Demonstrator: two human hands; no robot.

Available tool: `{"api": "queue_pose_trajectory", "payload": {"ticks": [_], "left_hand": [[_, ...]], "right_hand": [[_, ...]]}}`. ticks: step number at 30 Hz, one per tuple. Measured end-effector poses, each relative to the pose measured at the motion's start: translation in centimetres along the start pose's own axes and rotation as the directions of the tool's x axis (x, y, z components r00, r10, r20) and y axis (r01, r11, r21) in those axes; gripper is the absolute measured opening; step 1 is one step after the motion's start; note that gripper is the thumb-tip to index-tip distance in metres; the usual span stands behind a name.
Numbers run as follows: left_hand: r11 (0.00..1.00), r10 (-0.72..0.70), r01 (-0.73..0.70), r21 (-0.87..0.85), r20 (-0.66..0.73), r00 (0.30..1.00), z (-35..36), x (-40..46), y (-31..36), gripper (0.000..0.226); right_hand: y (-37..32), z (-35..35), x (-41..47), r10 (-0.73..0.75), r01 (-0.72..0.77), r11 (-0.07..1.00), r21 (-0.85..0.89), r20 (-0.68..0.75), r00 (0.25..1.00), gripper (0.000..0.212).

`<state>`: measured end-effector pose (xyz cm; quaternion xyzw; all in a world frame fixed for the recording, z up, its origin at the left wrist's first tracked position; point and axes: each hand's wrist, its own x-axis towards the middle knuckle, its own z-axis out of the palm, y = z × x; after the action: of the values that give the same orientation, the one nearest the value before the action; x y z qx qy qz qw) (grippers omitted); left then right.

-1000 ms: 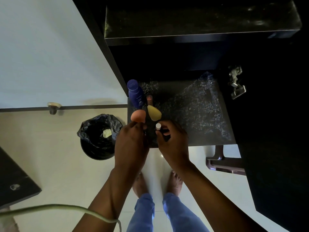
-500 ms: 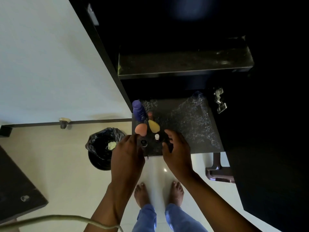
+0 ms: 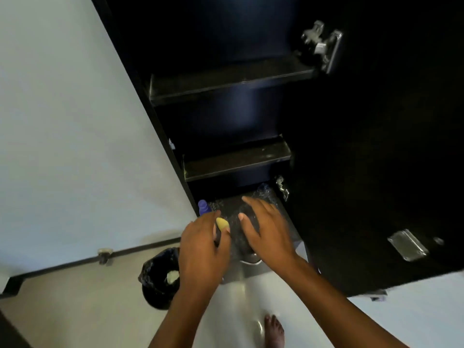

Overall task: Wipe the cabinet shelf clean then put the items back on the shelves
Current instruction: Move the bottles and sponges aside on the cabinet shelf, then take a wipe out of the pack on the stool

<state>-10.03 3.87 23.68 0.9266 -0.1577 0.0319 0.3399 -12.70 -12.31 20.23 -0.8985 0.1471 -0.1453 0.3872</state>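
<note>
Both hands reach over the lowest cabinet shelf (image 3: 281, 217). The left hand (image 3: 203, 249) curls beside a yellow sponge (image 3: 222, 224); whether it grips is unclear. The right hand (image 3: 266, 229) lies spread flat. A blue bottle (image 3: 204, 207) stands at the shelf's left.

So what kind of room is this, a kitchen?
More likely a bedroom or dressing corner at home: a tall dark cabinet with shelves, a purple bottle, and a lined bin on pale tiles.

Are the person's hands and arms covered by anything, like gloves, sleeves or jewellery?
No. Both the left hand and the right hand are bare, with no gloves, and no rings or watch show in this dim view. Both forearms are uncovered as far as the frame shows, so no sleeves are visible. One bare foot shows on the floor below.
</note>
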Motion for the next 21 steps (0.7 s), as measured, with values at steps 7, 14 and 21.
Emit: {"api": "queue_pose_trajectory", "payload": {"ticks": [7,14,21], "left_hand": [[0.965,0.201,-0.195,-0.175,0.014,0.980,-3.9,-5.6,6.0,0.033],[0.910,0.400,-0.358,-0.209,0.210,0.892,-2.8,-10.5,11.8,0.039],[0.862,0.507,-0.434,-0.261,0.458,0.730,1.2,-14.0,17.2,0.030]], "right_hand": [[-3.5,-7.5,-8.6,-0.033,0.051,0.996,0.075,-0.229,0.973,0.043],[-2.7,-14.9,-16.9,0.052,-0.060,0.998,-0.003,-0.444,0.895,0.038],[0.9,-21.1,-21.6,0.192,-0.214,0.976,0.025,-0.557,0.808,0.038]]}}
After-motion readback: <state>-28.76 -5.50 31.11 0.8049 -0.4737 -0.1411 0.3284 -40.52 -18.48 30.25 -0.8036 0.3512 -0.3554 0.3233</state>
